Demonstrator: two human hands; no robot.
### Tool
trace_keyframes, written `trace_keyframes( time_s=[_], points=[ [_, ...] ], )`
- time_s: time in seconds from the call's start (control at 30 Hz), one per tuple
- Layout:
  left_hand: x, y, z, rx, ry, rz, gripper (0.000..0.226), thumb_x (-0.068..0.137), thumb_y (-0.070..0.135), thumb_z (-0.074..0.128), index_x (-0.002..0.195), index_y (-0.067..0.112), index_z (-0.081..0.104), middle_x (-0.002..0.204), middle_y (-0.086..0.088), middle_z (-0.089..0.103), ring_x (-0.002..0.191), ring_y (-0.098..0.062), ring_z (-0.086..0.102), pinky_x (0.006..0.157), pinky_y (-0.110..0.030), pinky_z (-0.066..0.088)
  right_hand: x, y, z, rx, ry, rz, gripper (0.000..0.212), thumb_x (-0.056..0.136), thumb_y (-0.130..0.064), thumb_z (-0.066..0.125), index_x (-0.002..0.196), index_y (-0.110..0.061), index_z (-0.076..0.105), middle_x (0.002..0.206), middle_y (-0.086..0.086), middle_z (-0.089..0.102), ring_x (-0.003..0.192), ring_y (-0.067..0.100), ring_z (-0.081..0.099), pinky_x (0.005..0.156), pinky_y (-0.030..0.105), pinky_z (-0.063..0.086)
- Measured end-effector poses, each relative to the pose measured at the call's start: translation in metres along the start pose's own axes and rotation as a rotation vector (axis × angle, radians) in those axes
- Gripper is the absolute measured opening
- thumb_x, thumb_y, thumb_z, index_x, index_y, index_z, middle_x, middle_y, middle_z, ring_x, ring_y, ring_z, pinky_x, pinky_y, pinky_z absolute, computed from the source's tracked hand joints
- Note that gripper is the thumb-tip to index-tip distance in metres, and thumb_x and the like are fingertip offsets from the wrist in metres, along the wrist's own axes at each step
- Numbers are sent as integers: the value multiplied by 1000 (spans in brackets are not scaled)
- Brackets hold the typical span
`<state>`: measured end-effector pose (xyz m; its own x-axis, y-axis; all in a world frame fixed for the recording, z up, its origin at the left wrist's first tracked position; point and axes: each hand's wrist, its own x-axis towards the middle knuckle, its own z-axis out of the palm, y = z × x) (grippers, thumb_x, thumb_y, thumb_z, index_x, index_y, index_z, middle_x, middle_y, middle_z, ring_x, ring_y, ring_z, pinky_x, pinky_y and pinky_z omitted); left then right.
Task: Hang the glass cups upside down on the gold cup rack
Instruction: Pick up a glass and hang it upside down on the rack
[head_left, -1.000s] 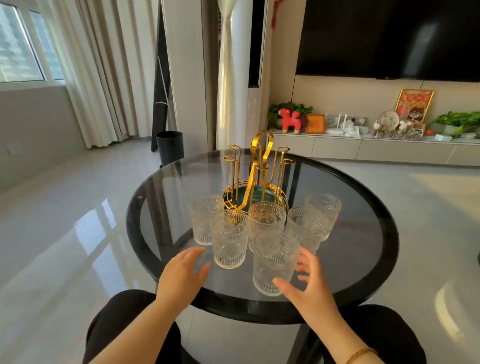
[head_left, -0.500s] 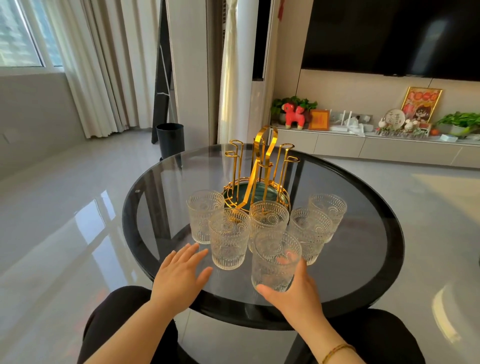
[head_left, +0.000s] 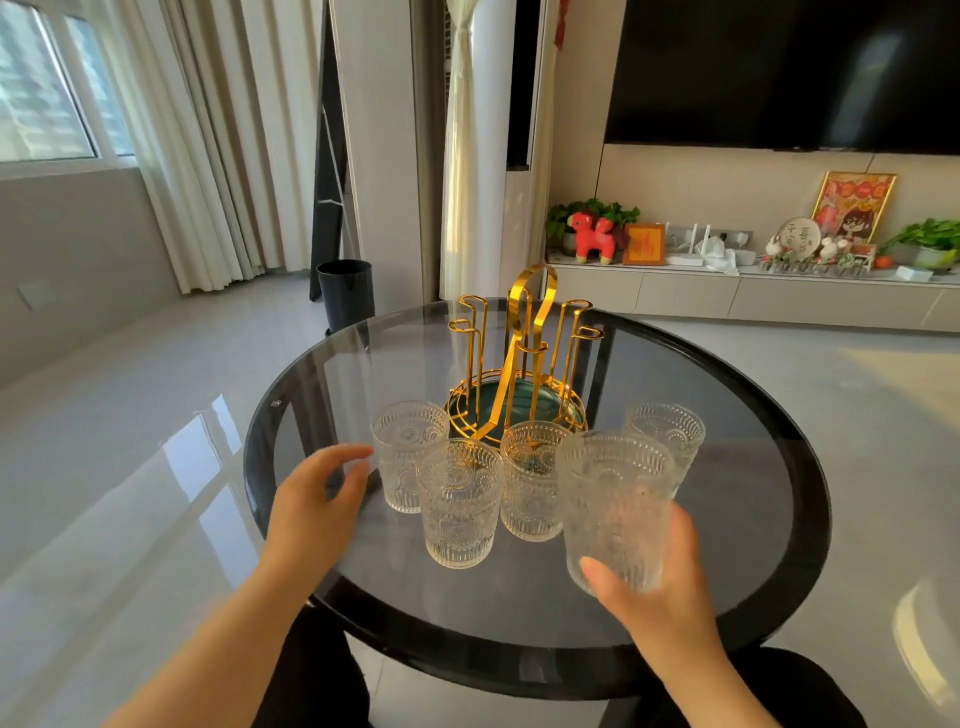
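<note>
The gold cup rack (head_left: 522, 364) stands empty near the middle of the round glass table (head_left: 769, 519), with upright hooked arms and a green base. Several patterned glass cups stand upright in front of it. My right hand (head_left: 660, 603) grips one glass cup (head_left: 615, 509) by its lower part and holds it upright, lifted off the table. My left hand (head_left: 317, 499) hovers with fingers apart beside the leftmost cup (head_left: 408, 454), its fingertips close to that cup's side. Another cup (head_left: 460, 501) stands nearest me, and the far-right cup (head_left: 667, 436) is partly hidden behind the lifted one.
A black bin (head_left: 347, 293) stands on the floor behind the table to the left. A low TV cabinet (head_left: 753, 296) with ornaments and plants runs along the far wall. My dark-clothed knees are under the table's near edge.
My right hand closed on the nearest cup and lifted it off the table, up and to the right. My left hand moved forward toward the leftmost cup.
</note>
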<state>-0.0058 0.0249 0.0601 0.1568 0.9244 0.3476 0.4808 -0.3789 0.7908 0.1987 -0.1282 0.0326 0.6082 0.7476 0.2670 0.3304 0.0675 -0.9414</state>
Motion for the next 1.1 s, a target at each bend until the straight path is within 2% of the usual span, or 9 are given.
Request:
trace_keyframes(
  time_s=[0.07, 0.17, 0.33, 0.5, 0.7, 0.83, 0.97, 1.03, 1.1],
  points=[
    [20, 22, -2, -23, -16, 67, 21, 85, 17, 49, 103, 16, 60, 99, -8, 60, 68, -15, 54, 68, -28, 48, 13, -17, -11, 15, -5, -32, 52, 51, -21, 71, 88, -42, 41, 97, -24, 45, 81, -30, 43, 59, -3, 39],
    [53, 55, 6, 18, -113, 158, 29, 88, 21, 44, 115, 18, 53, 124, -10, 56, 109, -29, 53, 97, -44, 42, 38, -41, -26, -66, -81, -58, 48, 61, -22, 76, 90, -42, 42, 96, -22, 48, 90, -9, 52, 58, 10, 42],
    [98, 79, 39, 281, -314, 312, 40, 91, 22, 35, 132, 20, 32, 144, -7, 35, 128, -26, 37, 104, -39, 34, 77, -69, -41, -231, -95, -97, 49, 62, -29, 74, 99, -37, 43, 93, -23, 52, 86, -4, 50, 62, 17, 37],
    [122, 74, 61, 421, -420, 335, 47, 92, 22, 33, 136, 18, 20, 150, -4, 21, 137, -23, 19, 112, -39, 20, 105, -88, -38, -277, -134, -74, 49, 55, -47, 73, 91, -39, 40, 90, -21, 48, 82, -4, 48, 58, 19, 36],
    [129, 63, 64, 402, -409, 367, 44, 92, 18, 31, 136, 18, 23, 150, -4, 22, 139, -21, 15, 113, -37, 15, 147, -113, -29, -407, -165, -102, 58, 58, -41, 72, 99, -29, 33, 84, -20, 39, 76, -3, 40, 57, 17, 31],
    [129, 61, 65, 376, -406, 359, 44, 92, 18, 31, 136, 18, 23, 150, -3, 21, 139, -20, 14, 113, -37, 14, 164, -123, -15, -481, -183, -130, 72, 59, -38, 74, 117, -20, 36, 102, -7, 41, 86, 9, 42, 56, 17, 30],
    [128, 59, 67, 350, -399, 350, 44, 93, 18, 30, 136, 18, 23, 150, -3, 21, 139, -20, 13, 113, -37, 14, 174, -125, 4, -523, -238, -138, 71, 61, -35, 74, 118, -19, 36, 94, -9, 42, 75, 1, 42, 54, 17, 30],
    [128, 58, 66, 338, -394, 348, 43, 93, 18, 30, 135, 19, 24, 150, -3, 22, 139, -20, 14, 113, -37, 14, 178, -123, 15, -591, -263, -148, 73, 62, -34, 74, 121, -17, 35, 104, -2, 45, 85, 10, 44, 60, 20, 35],
    [128, 57, 66, 330, -387, 346, 43, 93, 17, 30, 135, 19, 24, 150, -3, 22, 139, -20, 14, 113, -36, 14, 181, -118, 26, -651, -270, -150, 77, 62, -35, 74, 125, -15, 34, 120, 6, 46, 102, 19, 43, 76, 29, 40]
  ],
)
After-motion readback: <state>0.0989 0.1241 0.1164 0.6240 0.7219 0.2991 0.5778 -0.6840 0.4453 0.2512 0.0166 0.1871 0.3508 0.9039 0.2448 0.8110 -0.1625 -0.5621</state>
